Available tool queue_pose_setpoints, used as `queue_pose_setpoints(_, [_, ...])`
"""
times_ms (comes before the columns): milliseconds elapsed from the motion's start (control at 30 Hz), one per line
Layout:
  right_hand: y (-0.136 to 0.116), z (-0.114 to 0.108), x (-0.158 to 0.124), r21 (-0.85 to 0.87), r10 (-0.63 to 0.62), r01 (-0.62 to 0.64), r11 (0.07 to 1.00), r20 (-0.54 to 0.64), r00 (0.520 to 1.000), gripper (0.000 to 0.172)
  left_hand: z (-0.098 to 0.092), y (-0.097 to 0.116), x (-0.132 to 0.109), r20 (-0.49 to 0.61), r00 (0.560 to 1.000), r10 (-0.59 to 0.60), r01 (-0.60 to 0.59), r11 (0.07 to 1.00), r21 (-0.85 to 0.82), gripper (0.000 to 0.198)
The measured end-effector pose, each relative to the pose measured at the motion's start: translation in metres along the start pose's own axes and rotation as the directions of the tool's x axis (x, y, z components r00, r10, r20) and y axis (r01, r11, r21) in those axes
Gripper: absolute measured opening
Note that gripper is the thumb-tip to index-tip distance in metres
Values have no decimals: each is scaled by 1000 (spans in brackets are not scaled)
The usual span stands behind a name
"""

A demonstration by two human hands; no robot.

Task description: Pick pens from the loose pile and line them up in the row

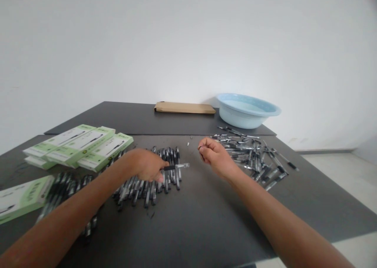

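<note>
At the far left of the dark tabletop (203, 228), 1 green-and-white pen box (22, 197) lies flat, with a bunch of pens (60, 187) beside it, partly hidden by the left forearm. Behind these, more pen boxes (94, 140) overlap in a low stack; whether any are filled cannot be told.

Next comes a spread of black-gripped gel pens (152, 191), laid roughly side by side. Over it, the left hand (147, 166) is closed around 1 gel pen (177, 166), whose clear tip end points right, toward the other hand.

A flat brown cardboard piece (185, 108) lies near the white wall, and 2 tiny pale bits (188, 144) rest in front of it. The right hand (213, 154) has thumb and forefinger pinched together; a dark speck shows there, but I cannot tell whether it is something held.

Behind that hand stands a light-blue basin (241, 120), with a jumbled heap of pens (256, 158) in front. The handling looks partway along: many pens lie aligned at left, 1 is in hand, and the heap at right remains unordered.
</note>
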State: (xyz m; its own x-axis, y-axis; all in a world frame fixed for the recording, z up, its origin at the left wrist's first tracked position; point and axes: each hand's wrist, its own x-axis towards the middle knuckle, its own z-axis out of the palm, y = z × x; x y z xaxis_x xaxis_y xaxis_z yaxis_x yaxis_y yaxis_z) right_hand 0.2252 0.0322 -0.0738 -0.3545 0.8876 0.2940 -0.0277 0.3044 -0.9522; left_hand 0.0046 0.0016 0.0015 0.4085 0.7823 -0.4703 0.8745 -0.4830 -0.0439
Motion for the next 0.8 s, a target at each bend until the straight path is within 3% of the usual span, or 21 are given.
queue_pose_setpoints(100, [4, 1, -9, 162, 29, -39, 986, 64, 998, 12, -5, 4, 0, 161, 987, -2, -1, 1000, 18, 53])
queue_pose_setpoints(267, [4, 1, -16, 379, 26, -85, 922, 158, 987, 20, -7, 7, 2, 195, 981, 6, 0, 1000, -31, 48])
queue_pose_setpoints(433, [-6, 7, -21, 480, 24, -139, 866, 238, 971, 23, -4, 6, 8, 235, 972, 17, -4, 998, -56, 42])
queue_pose_setpoints(600, [-1, 16, -24, 489, 4, -117, 864, 226, 974, 20, -2, 4, 11, 247, 969, 32, -21, 999, -49, 43])
queue_pose_setpoints(800, [14, 19, -23, 296, -93, 65, 953, 80, 992, 14, -4, 2, 9, 252, 966, 66, -59, 998, -35, 44])
